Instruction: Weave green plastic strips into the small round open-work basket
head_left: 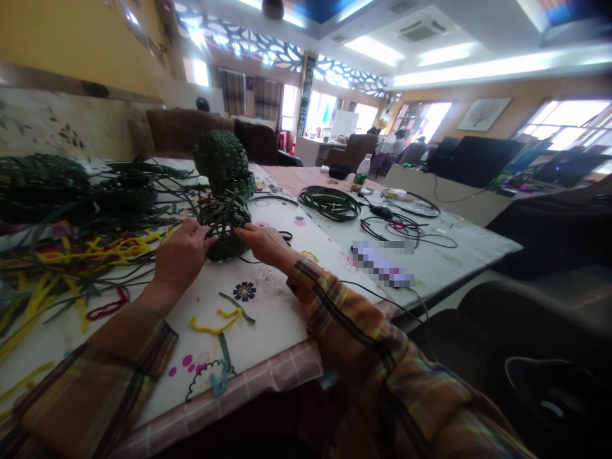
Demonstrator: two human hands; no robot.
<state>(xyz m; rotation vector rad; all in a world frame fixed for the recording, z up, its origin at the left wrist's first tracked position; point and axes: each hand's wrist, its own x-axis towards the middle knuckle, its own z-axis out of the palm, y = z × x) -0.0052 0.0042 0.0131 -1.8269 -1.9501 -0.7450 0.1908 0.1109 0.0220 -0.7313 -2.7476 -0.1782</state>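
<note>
head camera shows the left hand (pixel 184 252) and right hand (pixel 265 243), fingers nearly closed, pinching opposite sides of a small dark-green strip-woven basket (pixel 224 233) on the white floral tablecloth (pixel 280 325), just before a taller woven green piece (pixel 220 156).

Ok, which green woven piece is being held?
The loose-ended openwork piece between left hand and right hand; the domed piece behind it and woven pieces at left are untouched.
</note>
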